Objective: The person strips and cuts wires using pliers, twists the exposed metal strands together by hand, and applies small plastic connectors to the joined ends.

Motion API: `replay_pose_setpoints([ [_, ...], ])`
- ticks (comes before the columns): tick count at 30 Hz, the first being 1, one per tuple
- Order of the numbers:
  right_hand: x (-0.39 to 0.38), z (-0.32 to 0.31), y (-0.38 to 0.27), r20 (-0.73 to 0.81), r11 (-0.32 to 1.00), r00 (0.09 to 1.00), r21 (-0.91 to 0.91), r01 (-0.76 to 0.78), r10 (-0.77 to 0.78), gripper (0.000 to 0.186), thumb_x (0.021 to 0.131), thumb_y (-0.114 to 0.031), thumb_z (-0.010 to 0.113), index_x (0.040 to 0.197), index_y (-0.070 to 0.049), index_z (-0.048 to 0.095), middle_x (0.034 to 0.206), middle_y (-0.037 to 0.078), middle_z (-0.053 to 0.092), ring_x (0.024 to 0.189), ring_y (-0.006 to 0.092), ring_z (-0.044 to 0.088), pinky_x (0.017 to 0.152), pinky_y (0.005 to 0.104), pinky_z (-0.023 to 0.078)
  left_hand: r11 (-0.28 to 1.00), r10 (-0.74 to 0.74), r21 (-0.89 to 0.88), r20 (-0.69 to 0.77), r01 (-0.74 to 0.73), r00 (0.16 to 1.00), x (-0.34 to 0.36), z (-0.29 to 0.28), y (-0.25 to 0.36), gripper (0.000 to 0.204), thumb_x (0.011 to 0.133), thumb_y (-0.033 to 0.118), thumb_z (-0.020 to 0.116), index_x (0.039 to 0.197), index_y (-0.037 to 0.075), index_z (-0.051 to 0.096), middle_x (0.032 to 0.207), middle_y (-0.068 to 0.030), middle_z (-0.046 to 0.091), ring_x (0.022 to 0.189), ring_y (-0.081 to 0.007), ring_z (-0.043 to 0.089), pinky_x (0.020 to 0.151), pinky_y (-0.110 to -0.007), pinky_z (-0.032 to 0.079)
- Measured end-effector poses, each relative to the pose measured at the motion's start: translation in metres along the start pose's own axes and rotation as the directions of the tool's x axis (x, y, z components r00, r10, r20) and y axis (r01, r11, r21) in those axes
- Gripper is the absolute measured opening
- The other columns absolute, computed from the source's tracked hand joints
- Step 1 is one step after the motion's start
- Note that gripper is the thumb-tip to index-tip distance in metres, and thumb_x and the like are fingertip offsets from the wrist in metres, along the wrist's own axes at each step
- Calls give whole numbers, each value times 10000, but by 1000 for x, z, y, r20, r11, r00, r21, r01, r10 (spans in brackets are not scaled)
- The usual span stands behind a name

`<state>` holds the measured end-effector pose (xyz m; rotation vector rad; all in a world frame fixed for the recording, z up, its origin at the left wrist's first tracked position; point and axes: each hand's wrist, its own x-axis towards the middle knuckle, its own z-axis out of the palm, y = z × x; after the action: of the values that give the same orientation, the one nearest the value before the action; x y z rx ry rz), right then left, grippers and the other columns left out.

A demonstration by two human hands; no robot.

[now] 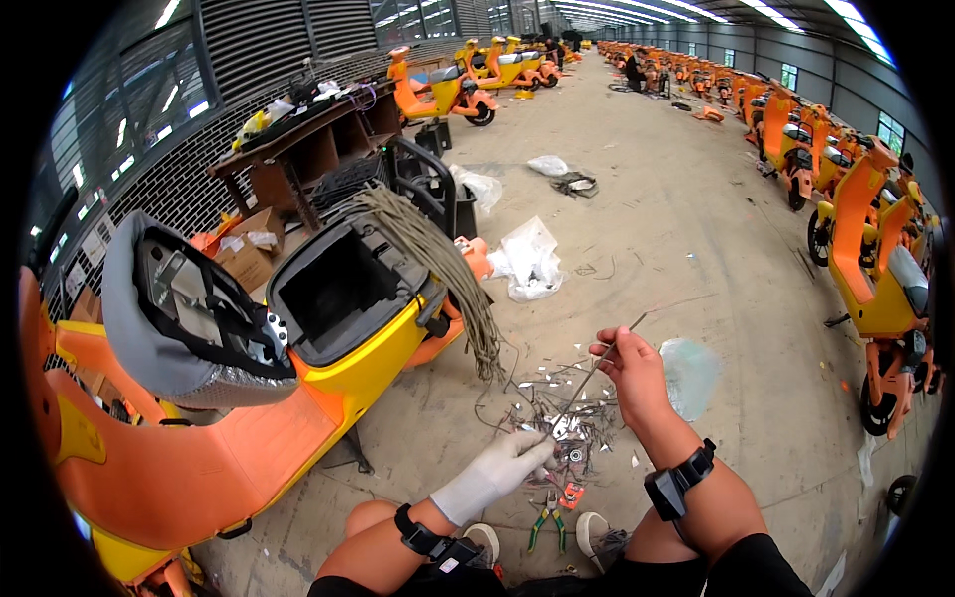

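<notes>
A thin grey cable (584,385) stretches slantwise between my two hands, above a heap of scraps. My left hand (502,471), in a pale glove, is closed on its lower end. My bare right hand (634,370) pinches it near the upper end, where a finer reddish wire sticks out to the right. Below lies a pile of cut cable bits and white scraps (572,423) on the floor. Pliers with green and yellow handles (547,524) rest between my shoes, beside a small red-orange packet (572,496). A bundle of similar cables (438,261) hangs over the scooter's rear.
At left stands an orange and yellow scooter (259,428) with its grey seat (174,328) tipped up over an open black storage box (343,289). White plastic bags (527,261) lie ahead. A brown bench (308,139) is behind the scooter. Rows of scooters (860,249) line the right.
</notes>
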<state>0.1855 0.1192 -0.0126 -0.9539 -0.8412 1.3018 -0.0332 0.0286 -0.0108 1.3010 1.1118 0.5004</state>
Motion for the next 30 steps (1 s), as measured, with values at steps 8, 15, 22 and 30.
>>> replay_pose_setpoints([
  [8,59,-59,5,-358,957,934,271,101,3,352,1076,-344,442,1259,-51,510,1100,71,638,906,215,650,738,332,524,873,-1,487,31,-14,1000,5,-5,-23,360,1003,344,508,1112,32,650,876,-134,682,849,-260,672,786,-400,521],
  [15,89,-115,13,-447,944,894,295,145,3,331,1077,-345,438,1260,-81,519,1005,38,645,751,148,615,577,271,459,615,209,773,28,-154,977,-7,-14,-45,312,986,331,497,1047,58,635,866,-180,662,901,-337,660,791,-448,513],
  [22,80,-106,6,-500,977,861,119,176,-94,355,1068,-348,475,1298,-88,551,801,-27,471,553,60,408,434,218,318,518,191,845,38,-134,981,-11,-24,-62,316,983,346,500,1026,67,640,872,-173,668,912,-365,657,841,-471,504],
  [30,92,-127,6,-605,952,782,126,278,-149,394,1074,-351,450,1352,-81,522,810,-15,450,552,71,393,441,230,336,500,121,864,-8,-55,993,7,-37,-91,151,895,199,600,970,75,645,860,-124,620,863,-335,655,747,-418,541],
])
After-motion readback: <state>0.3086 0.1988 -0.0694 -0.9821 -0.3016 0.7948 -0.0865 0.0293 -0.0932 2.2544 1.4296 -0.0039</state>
